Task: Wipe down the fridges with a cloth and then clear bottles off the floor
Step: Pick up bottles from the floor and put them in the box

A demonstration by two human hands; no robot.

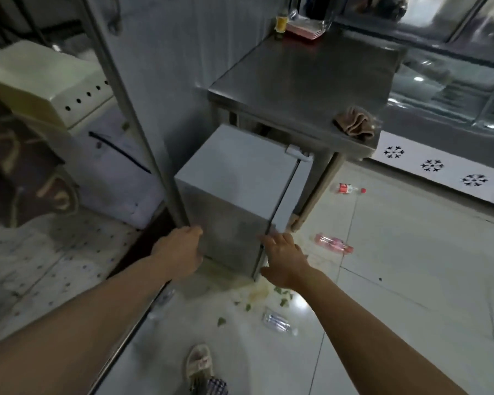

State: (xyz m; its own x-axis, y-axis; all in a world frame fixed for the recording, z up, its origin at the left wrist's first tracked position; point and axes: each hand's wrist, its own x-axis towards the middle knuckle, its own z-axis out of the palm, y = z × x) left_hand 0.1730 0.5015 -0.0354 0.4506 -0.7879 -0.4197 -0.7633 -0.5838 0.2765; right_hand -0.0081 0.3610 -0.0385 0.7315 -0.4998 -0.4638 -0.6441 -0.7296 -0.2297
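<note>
While cloth (pixel 354 124) idle, hands on fridge (pixel 228 192).

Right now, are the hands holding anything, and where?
The left hand grips the small fridge at its near left corner; the right hand rests open against its door edge.

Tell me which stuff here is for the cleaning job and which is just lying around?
For the job:
- small fridge
- cloth on the steel table
- red-label bottle, pink bottle and clear bottle on the floor

Just lying around:
- green leaf scraps
- white appliance
- red tray
</note>
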